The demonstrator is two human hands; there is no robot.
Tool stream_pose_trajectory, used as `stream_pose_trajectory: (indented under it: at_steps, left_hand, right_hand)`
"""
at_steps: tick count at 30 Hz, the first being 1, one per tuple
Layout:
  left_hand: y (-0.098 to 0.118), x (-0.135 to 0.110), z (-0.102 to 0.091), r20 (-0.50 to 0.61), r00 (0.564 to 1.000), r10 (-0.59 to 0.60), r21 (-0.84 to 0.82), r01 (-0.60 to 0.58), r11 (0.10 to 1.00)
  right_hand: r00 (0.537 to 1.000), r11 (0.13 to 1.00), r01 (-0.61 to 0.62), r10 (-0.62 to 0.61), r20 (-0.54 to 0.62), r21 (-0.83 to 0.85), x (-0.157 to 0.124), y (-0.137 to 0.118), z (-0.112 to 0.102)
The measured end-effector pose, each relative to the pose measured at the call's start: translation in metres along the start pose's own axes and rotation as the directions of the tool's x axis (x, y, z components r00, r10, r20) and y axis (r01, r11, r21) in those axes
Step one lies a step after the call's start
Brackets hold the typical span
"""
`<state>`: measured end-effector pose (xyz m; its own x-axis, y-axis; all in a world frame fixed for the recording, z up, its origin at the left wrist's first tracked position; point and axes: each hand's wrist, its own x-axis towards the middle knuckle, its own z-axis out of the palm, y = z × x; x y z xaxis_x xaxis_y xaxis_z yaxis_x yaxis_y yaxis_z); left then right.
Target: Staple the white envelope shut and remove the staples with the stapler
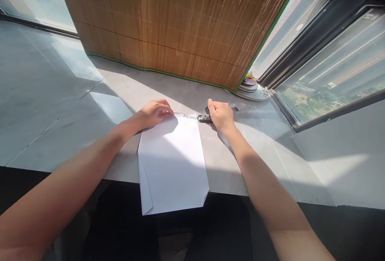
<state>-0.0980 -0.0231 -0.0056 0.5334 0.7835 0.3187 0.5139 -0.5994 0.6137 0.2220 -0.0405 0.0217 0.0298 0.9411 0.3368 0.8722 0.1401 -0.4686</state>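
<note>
A white sheet of paper (173, 160) lies on the grey sill (60, 104), its near end hanging over the front edge with a folded corner. My left hand (153, 113) rests on the sheet's far left corner, fingers curled down onto it. My right hand (221, 114) is closed on a small dark metal stapler (203, 118) at the sheet's far right corner. A strip of staples (190, 116) lies on the paper's far edge between the two hands.
A bamboo blind (180, 24) with a green edge hangs down to the sill behind the paper. A stack of small plates (251, 88) sits at the far right by the window frame (325, 104). Sunlight falls across the sill.
</note>
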Motion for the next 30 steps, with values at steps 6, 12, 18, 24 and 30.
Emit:
stream_pose_trajectory:
  at_steps: [6,12,18,24,30]
  left_hand:
    - [0.004,0.003,-0.001,-0.140,0.989,-0.043,-0.096,0.029,0.995]
    - [0.002,0.002,0.006,-0.102,0.993,-0.063,-0.103,0.053,0.993]
    - [0.009,0.002,0.005,-0.104,0.988,-0.110,-0.097,0.100,0.990]
    - [0.012,0.003,0.003,-0.090,0.993,-0.073,-0.038,0.070,0.997]
    - [0.013,0.003,0.001,-0.100,0.992,-0.072,-0.016,0.071,0.997]
  right_hand:
    - [0.999,0.999,0.040,-0.040,0.007,0.030,0.000,-0.001,0.000]
    - [0.999,0.999,0.033,-0.034,0.023,0.020,-0.003,-0.009,-0.004]
    - [0.997,0.999,0.039,-0.039,0.071,0.001,-0.012,-0.020,-0.005]
    - [0.997,0.998,0.068,-0.068,0.048,0.006,-0.016,-0.024,-0.003]
    - [0.999,0.999,0.041,-0.041,0.032,-0.019,-0.019,-0.031,-0.007]
